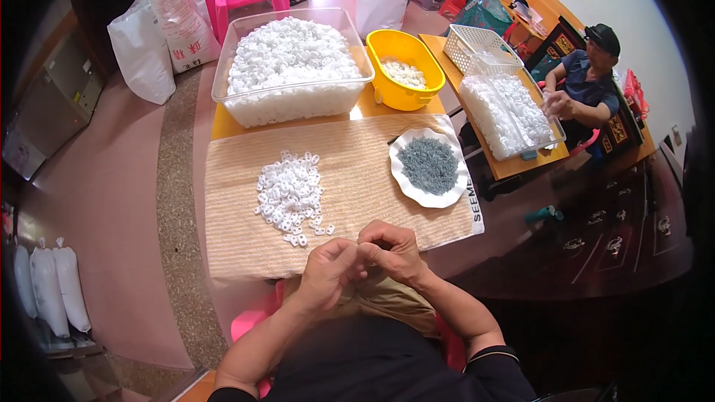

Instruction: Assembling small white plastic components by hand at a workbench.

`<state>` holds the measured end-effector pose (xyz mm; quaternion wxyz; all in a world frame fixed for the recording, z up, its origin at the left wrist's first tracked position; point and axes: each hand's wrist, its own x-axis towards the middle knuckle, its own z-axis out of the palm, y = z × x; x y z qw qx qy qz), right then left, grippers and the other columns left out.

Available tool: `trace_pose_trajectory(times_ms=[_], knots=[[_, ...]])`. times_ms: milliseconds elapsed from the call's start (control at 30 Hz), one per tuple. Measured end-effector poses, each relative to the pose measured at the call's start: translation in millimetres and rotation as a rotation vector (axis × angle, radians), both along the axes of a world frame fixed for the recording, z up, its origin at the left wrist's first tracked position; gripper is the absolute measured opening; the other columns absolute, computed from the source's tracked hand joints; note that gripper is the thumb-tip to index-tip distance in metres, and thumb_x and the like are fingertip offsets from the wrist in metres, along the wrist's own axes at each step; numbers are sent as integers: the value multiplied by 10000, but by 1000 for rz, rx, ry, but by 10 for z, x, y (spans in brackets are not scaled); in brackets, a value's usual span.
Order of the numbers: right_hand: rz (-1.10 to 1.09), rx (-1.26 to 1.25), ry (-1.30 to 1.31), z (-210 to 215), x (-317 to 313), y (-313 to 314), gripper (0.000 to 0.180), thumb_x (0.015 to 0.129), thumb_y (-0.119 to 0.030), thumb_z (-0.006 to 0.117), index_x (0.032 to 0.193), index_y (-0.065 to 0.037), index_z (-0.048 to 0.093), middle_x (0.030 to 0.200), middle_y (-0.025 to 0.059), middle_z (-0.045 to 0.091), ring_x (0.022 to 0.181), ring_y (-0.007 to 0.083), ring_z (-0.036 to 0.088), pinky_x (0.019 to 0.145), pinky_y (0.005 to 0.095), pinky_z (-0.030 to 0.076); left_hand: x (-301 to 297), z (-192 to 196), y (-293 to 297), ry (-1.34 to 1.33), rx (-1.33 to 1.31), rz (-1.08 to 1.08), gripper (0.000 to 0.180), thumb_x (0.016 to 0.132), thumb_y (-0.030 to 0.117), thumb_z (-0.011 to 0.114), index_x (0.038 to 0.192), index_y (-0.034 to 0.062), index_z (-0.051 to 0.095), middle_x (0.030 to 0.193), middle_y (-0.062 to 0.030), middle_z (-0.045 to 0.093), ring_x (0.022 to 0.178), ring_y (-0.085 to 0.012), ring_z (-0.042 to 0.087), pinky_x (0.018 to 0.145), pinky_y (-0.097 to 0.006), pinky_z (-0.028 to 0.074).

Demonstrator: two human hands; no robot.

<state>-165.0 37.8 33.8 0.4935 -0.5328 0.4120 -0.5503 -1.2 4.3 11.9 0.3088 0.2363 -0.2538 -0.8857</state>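
My left hand (328, 271) and my right hand (393, 254) meet at the front edge of the table, fingertips pinched together. Whatever lies between them is too small or hidden to make out. Just beyond my hands, to the left, a loose pile of small white plastic pieces with holes (289, 190) rests on a striped tan cloth (350, 156). A few pieces have strayed toward my left hand. To the right stands a white plate with a wavy rim (433, 201), heaped with tiny dark grey pieces (427, 165).
A clear tub (290, 108) full of white pieces stands at the back beside a yellow basin (406, 99). On the right, a person (588, 82) works at another table with a clear bin (510, 152) and white basket (456, 48). White sacks (141, 52) stand on the floor.
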Motion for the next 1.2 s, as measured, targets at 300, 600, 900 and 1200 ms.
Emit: trace_pose_trajectory(times_ms=[300,600,900,1200], knots=[[16,126,153,12,-63,-6,157,953,-141,556,913,10,573,802,30,608,695,68,576,604,211,492,-14,82,16,-165,-245,68,204,957,209,558,937,7,577,814,-37,592,727,-94,563,682,-248,506],[17,90,195,-15,-66,6,116,946,-107,552,945,9,556,820,25,597,722,64,559,624,206,481,-40,74,21,-226,-296,87,219,969,219,539,939,5,574,812,-27,587,728,-81,555,678,-235,502],[-109,22,427,133,-149,-67,65,913,-54,572,891,7,570,796,46,553,695,90,544,613,227,458,-50,-27,27,-225,-269,92,204,955,239,565,941,35,566,763,1,577,647,-58,545,586,-206,463],[-14,43,496,79,-114,-40,143,921,-124,589,856,3,583,728,55,550,645,94,537,556,250,432,-28,28,26,-303,-358,87,230,979,236,522,917,19,567,753,-1,578,689,-58,533,656,-212,463]])
